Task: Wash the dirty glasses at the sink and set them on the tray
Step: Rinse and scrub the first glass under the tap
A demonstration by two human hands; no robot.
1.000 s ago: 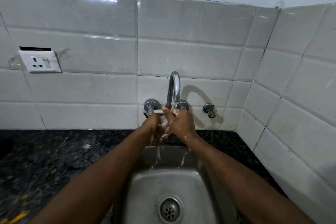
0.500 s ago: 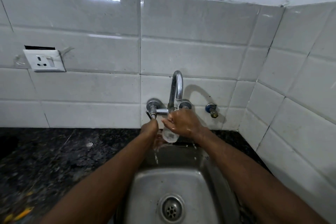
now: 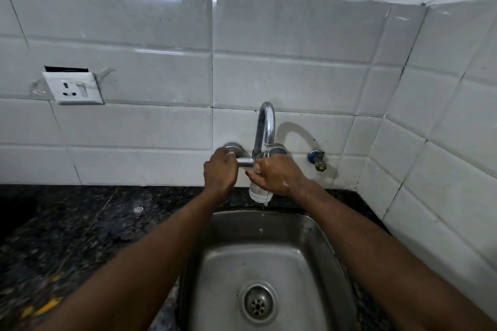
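Observation:
My right hand [image 3: 279,174] grips a clear glass [image 3: 257,193] upright under the spout of the chrome tap [image 3: 265,129]. A thin stream of water runs from the spout into the glass and drips off its base. My left hand [image 3: 219,170] is curled round the tap's left handle [image 3: 243,161] at the wall. Both hands hang above the back rim of the steel sink [image 3: 317,250]. Most of the glass is hidden by my right fingers. No tray is in view.
Dark speckled stone counter [image 3: 80,236] runs left of the sink. White tiled walls close the back and right side. A wall socket [image 3: 73,88] sits at left, a small brass valve [image 3: 318,161] right of the tap. The drain [image 3: 258,303] lies low in the basin.
My left hand left the glass and rose to the tap's left handle. My right hand now holds the glass alone, upright under the spout.

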